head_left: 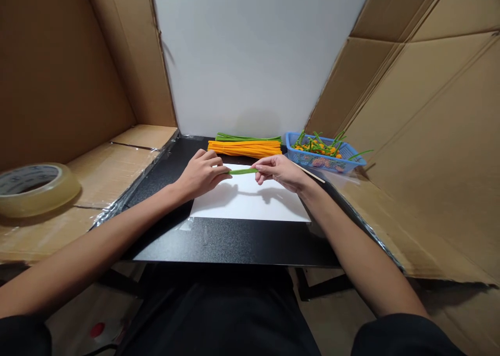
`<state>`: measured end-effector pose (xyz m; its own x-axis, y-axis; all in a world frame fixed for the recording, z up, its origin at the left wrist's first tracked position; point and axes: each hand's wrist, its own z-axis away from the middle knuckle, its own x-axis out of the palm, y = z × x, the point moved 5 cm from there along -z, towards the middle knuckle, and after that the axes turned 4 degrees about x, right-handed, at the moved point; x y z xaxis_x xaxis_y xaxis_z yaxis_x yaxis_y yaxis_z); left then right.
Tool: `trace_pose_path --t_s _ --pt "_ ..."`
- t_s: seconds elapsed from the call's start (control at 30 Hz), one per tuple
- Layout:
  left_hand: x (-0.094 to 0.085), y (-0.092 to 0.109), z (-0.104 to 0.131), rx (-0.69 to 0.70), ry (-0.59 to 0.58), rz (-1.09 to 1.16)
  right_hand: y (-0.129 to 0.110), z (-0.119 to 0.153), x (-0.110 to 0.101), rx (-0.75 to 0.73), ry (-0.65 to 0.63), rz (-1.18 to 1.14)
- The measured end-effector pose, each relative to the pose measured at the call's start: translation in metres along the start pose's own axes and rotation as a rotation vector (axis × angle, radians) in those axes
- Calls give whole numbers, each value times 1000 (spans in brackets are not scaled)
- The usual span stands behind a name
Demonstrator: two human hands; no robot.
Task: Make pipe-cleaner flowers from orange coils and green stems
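Note:
A short green pipe cleaner (242,171), possibly folded or doubled, stretches level between my two hands above a white sheet of paper (250,205). My left hand (205,173) pinches its left end, fingers bent over it. At the other end, my right hand (279,171) grips it between thumb and fingertips. Both hands cast shadows on the paper. Just behind them lies a bundle of orange pipe cleaners (244,148), with green pipe cleaners (248,137) along its far side.
On the right, a blue plastic basket (312,160) holds orange and green pipe-cleaner pieces; a thin wooden stick (310,173) lies near it. A large roll of clear tape (39,189) sits on cardboard at left. Cardboard walls flank the black table (234,244).

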<state>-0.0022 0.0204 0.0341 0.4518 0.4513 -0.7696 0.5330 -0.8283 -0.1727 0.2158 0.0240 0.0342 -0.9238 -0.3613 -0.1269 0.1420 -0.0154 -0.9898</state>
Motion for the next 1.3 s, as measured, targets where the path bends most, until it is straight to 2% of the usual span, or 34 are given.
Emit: trace_pose_path --t_s 0.1,0.23,0.3,0.6,0.87,0.97,1.07,1.2,1.3 --pt "1 -2 0 -47 26 115 -4 1 -1 -54 -6 65" --pt "4 -8 0 -236 64 336 -14 4 0 -147 -41 105" --pt "6 -8 1 -277 62 395 -16 5 1 -170 -50 106" --pt "9 -8 4 -284 36 360 -14 8 -4 -116 -37 33" --pt "9 -9 3 -326 32 422 -11 7 -7 -116 -30 25" --pt "15 -9 4 -410 9 630 -13 8 -6 -135 -29 -17" --pt "32 -6 6 -549 -54 1009 -15 9 -4 -172 -35 -111" --pt "48 1 10 -719 -25 1412 -5 5 8 -126 -29 -190" --pt "51 8 8 -704 -37 1509 9 -1 23 -77 -19 -212"
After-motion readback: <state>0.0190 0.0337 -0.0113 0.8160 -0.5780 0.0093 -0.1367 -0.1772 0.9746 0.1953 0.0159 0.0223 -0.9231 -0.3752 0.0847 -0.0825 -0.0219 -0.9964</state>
